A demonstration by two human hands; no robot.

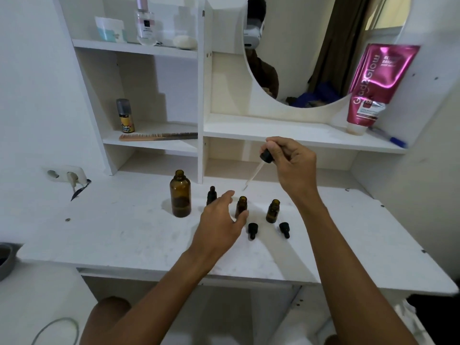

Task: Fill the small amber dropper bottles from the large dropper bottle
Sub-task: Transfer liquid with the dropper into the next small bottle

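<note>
The large amber bottle [180,195] stands uncapped on the white table [124,235], about a third full of dark liquid. To its right stand three small amber bottles: one capped [211,195], partly hidden behind my left hand, and two uncapped [241,206] [273,210]. Two black dropper caps [252,230] [284,229] lie in front of them. My right hand [291,165] pinches the large dropper [265,156] by its black top, its glass tube tilted down over the middle small bottle. My left hand [221,217] hovers with fingers spread beside that bottle.
Shelves at the back hold a spray can [125,115], a comb [156,136], a perfume bottle [145,23] and a pink tube [373,88]. A round mirror [311,46] hangs above. A wall socket [66,174] sits at the left.
</note>
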